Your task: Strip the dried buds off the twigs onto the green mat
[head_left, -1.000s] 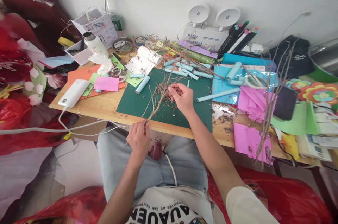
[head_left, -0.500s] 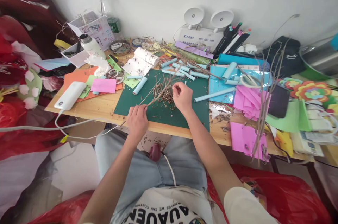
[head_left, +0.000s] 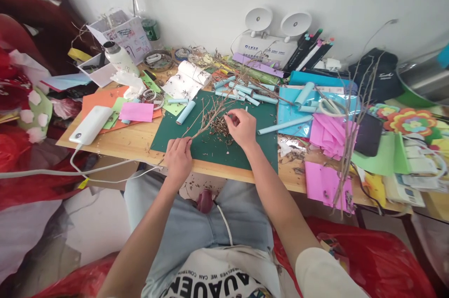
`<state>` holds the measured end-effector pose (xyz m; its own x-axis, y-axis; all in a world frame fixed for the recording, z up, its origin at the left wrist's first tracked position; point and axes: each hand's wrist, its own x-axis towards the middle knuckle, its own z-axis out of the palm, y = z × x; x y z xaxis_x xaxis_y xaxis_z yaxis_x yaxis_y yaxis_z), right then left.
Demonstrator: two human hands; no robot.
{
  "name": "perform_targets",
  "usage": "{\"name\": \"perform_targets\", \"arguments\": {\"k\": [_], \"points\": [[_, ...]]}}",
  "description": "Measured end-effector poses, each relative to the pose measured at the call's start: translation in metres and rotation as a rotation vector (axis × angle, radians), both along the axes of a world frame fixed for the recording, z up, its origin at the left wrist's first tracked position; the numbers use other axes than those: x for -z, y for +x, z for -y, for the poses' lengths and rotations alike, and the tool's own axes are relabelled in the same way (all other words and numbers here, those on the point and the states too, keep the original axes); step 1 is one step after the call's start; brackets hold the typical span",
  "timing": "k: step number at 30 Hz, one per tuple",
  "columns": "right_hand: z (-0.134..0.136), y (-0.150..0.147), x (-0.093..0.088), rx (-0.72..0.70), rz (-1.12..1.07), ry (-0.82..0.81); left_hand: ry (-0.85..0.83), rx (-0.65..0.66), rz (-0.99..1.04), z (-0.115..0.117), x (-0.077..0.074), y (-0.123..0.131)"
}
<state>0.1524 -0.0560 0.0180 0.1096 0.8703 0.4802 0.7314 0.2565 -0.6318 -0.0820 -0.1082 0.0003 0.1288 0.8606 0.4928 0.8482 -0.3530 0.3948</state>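
A thin branched twig (head_left: 204, 126) slants up and right over the green mat (head_left: 242, 157). My left hand (head_left: 178, 155) is closed around its lower end at the mat's front left edge. My right hand (head_left: 241, 127) is pinched beside the twig's upper branches; whatever its fingertips hold is too small to make out. Under and beside the twig lies a pile of dry brown bits (head_left: 220, 127), partly behind my right hand. Rolled light blue paper tubes (head_left: 185, 112) lie on the mat's left side, and several more are at its back edge.
A white power bank (head_left: 91, 125) with a cable and pink notes (head_left: 136, 112) lie left. Bare twigs (head_left: 347, 157) stand over pink paper (head_left: 317, 181) at right. Behind are a bottle (head_left: 121, 58), a box (head_left: 126, 38), a two-headed lamp (head_left: 266, 50) and markers (head_left: 308, 54).
My left hand has shifted slightly left with the twig, whose branches have turned a little. My right hand has moved slightly left, still pinched. The camera view has shifted slightly.
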Motion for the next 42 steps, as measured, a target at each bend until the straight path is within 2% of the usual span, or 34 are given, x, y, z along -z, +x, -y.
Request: {"name": "perform_targets", "arguments": {"k": [7, 12, 15, 22, 35, 42], "points": [[-0.006, -0.006, 0.008, -0.192, -0.087, 0.086, 0.017, 0.058, -0.017, -0.003, 0.003, -0.009], [-0.006, -0.009, 0.01, -0.101, -0.053, 0.126, 0.019, 0.07, 0.0, -0.003, 0.007, -0.008], [-0.004, -0.009, 0.01, -0.116, -0.039, 0.132, 0.017, 0.066, 0.008, -0.003, 0.007, -0.008], [-0.005, -0.013, 0.015, -0.055, -0.116, 0.1, 0.007, 0.064, -0.002, -0.001, 0.004, -0.007], [-0.008, -0.021, 0.017, 0.076, -0.089, 0.008, -0.01, 0.079, -0.01, 0.001, 0.005, -0.005], [-0.01, -0.015, 0.018, -0.002, -0.194, 0.004, 0.013, 0.068, -0.012, 0.0, 0.006, -0.006]]}}
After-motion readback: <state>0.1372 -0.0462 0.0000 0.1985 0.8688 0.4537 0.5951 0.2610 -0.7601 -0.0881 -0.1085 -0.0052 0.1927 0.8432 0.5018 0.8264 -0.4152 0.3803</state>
